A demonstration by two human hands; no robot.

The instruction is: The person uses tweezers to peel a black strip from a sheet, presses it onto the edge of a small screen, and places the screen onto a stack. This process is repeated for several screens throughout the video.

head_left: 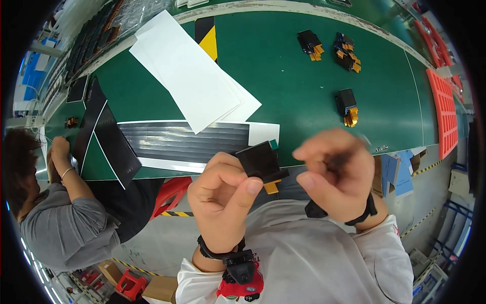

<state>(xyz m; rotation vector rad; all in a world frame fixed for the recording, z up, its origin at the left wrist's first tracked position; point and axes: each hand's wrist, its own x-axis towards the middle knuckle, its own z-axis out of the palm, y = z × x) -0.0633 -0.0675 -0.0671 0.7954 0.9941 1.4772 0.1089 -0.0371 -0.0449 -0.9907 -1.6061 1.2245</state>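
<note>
My left hand [220, 202] pinches a small black display panel [259, 161] between thumb and fingers, just past the table's near edge. A green tab [274, 144] sticks out at the panel's upper corner, and an orange flex cable [272, 187] hangs from its lower side. To the right, my right hand [336, 175] is raised apart from the panel, thumb and index finger spread, the other fingers curled and slightly blurred. A dark patch inside its curl is too unclear to name.
Across the green table [283, 91] lie white sheets [187, 71], black adhesive strips [172, 142] and several display panels with orange cables [347, 104]. A red slotted tray [443, 111] stands at the right edge. At the left, a co-worker in a grey top [66, 228] works.
</note>
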